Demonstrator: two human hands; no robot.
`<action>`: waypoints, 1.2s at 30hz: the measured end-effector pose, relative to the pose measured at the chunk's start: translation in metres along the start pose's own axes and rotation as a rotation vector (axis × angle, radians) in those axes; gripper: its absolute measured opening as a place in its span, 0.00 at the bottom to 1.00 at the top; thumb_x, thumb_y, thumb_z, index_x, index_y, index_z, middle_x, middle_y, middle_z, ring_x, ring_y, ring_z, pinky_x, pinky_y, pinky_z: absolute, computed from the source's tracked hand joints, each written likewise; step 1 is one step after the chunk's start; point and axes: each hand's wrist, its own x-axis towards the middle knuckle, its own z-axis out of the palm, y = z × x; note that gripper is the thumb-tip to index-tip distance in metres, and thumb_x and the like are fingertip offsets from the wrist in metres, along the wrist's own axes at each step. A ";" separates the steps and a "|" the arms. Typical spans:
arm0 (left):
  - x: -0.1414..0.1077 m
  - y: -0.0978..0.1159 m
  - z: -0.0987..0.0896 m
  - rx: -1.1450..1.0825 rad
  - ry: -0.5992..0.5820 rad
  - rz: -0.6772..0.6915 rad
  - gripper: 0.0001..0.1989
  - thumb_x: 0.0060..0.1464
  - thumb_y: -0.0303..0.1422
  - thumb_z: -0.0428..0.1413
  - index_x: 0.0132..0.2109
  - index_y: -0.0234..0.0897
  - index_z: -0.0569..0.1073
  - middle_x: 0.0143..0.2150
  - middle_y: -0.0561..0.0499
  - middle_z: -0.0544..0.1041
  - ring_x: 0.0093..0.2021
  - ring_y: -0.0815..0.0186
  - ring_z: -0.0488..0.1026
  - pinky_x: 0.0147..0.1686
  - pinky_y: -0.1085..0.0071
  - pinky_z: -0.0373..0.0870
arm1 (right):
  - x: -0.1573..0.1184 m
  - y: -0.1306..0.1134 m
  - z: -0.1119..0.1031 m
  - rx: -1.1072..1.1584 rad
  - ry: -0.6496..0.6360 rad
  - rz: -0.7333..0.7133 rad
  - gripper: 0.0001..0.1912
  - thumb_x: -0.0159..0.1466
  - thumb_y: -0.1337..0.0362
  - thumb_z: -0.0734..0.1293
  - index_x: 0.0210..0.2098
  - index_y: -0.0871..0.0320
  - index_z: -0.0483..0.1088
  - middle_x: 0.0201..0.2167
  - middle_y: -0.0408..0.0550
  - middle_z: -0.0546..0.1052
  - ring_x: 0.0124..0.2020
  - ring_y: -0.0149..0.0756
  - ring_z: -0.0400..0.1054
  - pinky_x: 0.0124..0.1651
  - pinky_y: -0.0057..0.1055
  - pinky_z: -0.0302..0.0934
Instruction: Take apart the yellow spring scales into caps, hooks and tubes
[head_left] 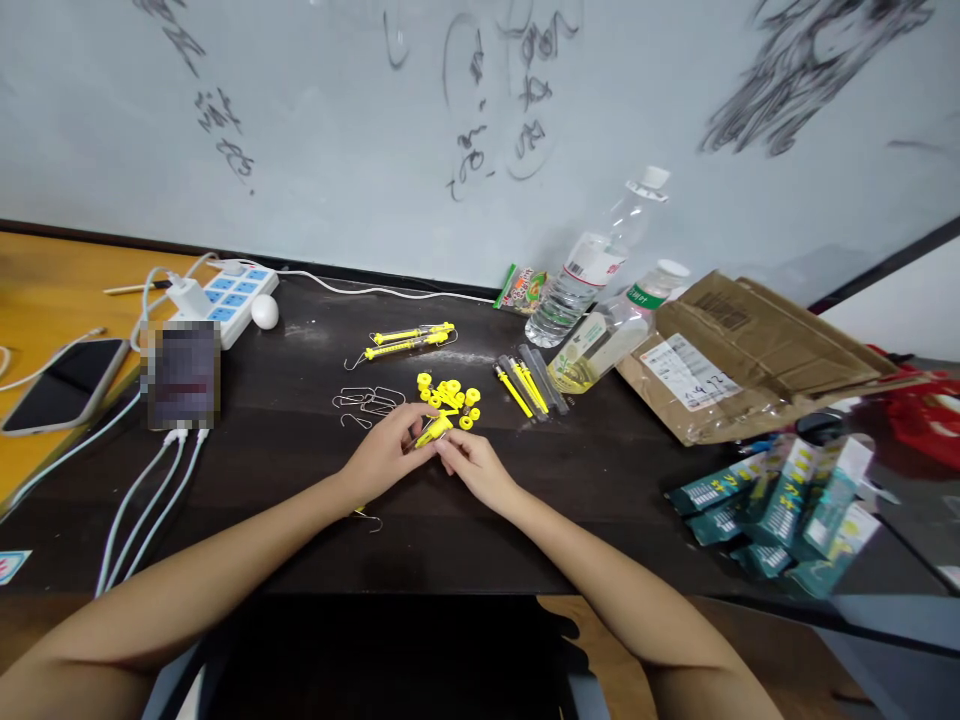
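My left hand [386, 452] is closed around a yellow plastic spring scale part [433, 431]. Fingertips of my right hand [481, 472] pinch the near end of the same part, and the fingers partly hide it. Just beyond them lies a loose group of small yellow caps [452, 388]. Bent metal hooks [371, 402] are spread to the left of the caps. Two assembled spring scales [409, 342] with hooks rest farther back. Clear tubes [546, 380] and yellow inner rods [517, 385] lie to the right. Another metal hook [370, 519] peeks out beyond my left forearm.
Two plastic bottles [574, 285] and a snack packet [523, 290] stand by the whiteboard [337, 130]. At right are a cardboard parcel [757, 350] and several green boxes [780, 510]. A power strip [244, 300], cables and a phone [67, 385] occupy the left.
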 end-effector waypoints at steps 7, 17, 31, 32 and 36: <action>-0.005 0.000 0.001 0.171 -0.012 0.030 0.18 0.59 0.39 0.51 0.56 0.44 0.64 0.48 0.49 0.63 0.30 0.73 0.66 0.35 0.71 0.70 | -0.001 0.006 0.007 0.042 0.131 0.066 0.23 0.65 0.50 0.59 0.19 0.57 0.62 0.14 0.39 0.64 0.18 0.27 0.56 0.25 0.26 0.51; 0.000 -0.010 0.003 -0.111 -0.123 -0.096 0.16 0.60 0.40 0.49 0.53 0.41 0.66 0.46 0.49 0.67 0.23 0.77 0.66 0.21 0.76 0.67 | 0.000 0.009 0.008 0.114 0.101 0.043 0.15 0.61 0.58 0.62 0.21 0.57 0.61 0.15 0.39 0.65 0.16 0.27 0.57 0.22 0.25 0.51; 0.005 -0.007 0.001 -0.512 -0.101 -0.190 0.19 0.58 0.42 0.51 0.52 0.37 0.64 0.47 0.47 0.68 0.20 0.80 0.64 0.14 0.81 0.62 | -0.001 -0.001 -0.004 -0.019 0.057 -0.189 0.18 0.67 0.59 0.57 0.25 0.60 0.67 0.26 0.44 0.66 0.27 0.28 0.61 0.31 0.26 0.57; 0.005 -0.007 0.001 -0.543 -0.095 -0.198 0.19 0.58 0.42 0.51 0.52 0.37 0.64 0.48 0.47 0.68 0.20 0.80 0.64 0.14 0.80 0.62 | -0.001 -0.001 -0.003 0.051 0.061 -0.157 0.17 0.67 0.58 0.57 0.26 0.59 0.66 0.25 0.43 0.66 0.26 0.27 0.61 0.29 0.25 0.57; 0.004 -0.009 0.004 -0.596 -0.130 -0.210 0.19 0.58 0.42 0.52 0.52 0.37 0.64 0.48 0.47 0.67 0.19 0.81 0.64 0.13 0.80 0.61 | 0.000 0.006 0.004 0.365 0.072 0.025 0.11 0.63 0.56 0.62 0.33 0.55 0.56 0.22 0.36 0.65 0.18 0.24 0.58 0.17 0.19 0.53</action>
